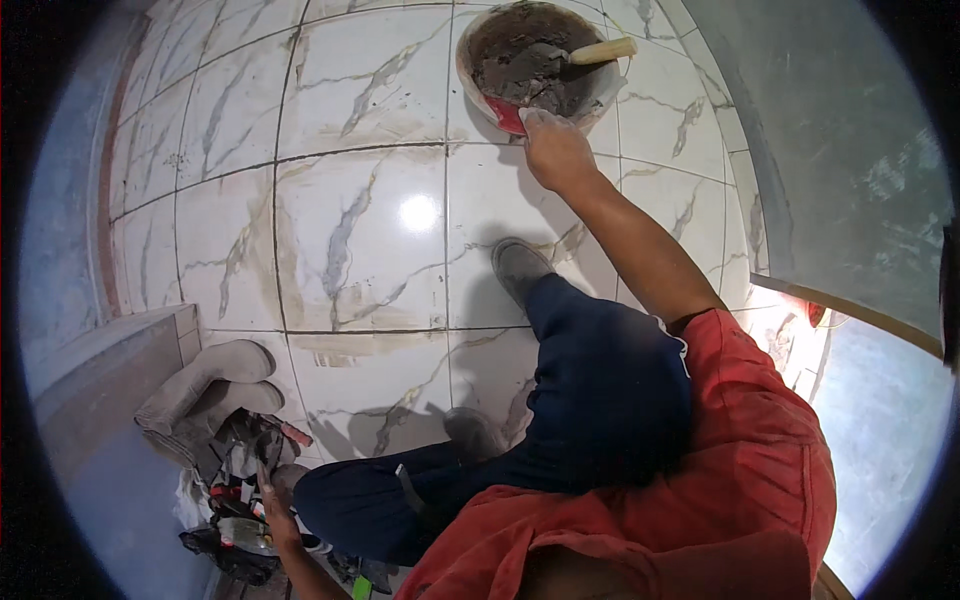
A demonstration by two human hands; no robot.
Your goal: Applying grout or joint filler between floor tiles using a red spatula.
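Note:
My right hand [553, 148] reaches out to the near rim of a round mortar bucket [606, 108]. Its fingers are closed on a red flat piece, perhaps a scraper [505, 114], at the bucket's inner near side. Dark grey, wet-looking mortar [525, 75] lies in the bucket. A trowel with a pale wooden handle [603, 51] rests in it, the handle sticking out over the right rim. Low on the left, my left hand [277, 508] is beside a heap of bags and tools [240, 490], next to my knee. Its fingers are stretched out, seen edge-on, with nothing visible in them.
Grey rubber boots [215, 380] lie by the left wall step [110, 355]. White marbled tiles [365, 235] with dirty joints cover the floor. A large grey panel [830, 150] stands at the right. My shoes [520, 268] are on the tiles between bucket and heap.

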